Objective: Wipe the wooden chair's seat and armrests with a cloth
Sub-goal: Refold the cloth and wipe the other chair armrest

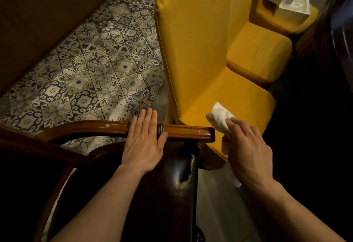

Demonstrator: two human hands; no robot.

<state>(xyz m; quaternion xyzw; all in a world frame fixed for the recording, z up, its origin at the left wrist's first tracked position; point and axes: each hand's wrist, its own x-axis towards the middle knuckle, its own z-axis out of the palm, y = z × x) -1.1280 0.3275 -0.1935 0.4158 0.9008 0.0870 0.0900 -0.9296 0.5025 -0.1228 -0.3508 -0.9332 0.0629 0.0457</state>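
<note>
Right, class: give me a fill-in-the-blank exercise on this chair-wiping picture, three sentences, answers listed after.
1. The left hand lies flat on the wooden ____.
2. The right hand grips a cloth whose colour is ____.
3. The upholstered chair beside the armrest is ____ in colour.

Missing words: armrest; white; yellow

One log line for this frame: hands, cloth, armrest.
left hand: flat on armrest | right hand: holds cloth off armrest end | seat: untouched
</note>
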